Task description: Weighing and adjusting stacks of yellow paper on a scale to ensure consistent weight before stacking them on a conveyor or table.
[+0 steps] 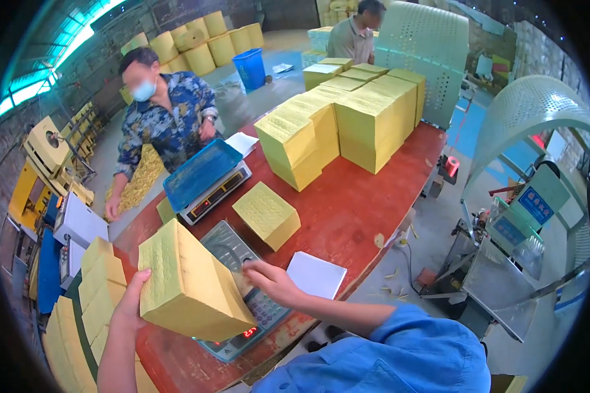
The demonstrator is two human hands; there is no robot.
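Yellow all over, a thick block is tilted over the keypad scale, the person's left hand gripping its left edge. The right hand curls near its right side; I can't tell whether it holds anything. The work looks partway along: grouped blocks stand farther along the red surface, this one isn't yet set down, and whether the left-hand piles are finished is unclear.

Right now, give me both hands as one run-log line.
left hand: holding yellow stack | right hand: over scale, grip unclear | white sheets: beside scale
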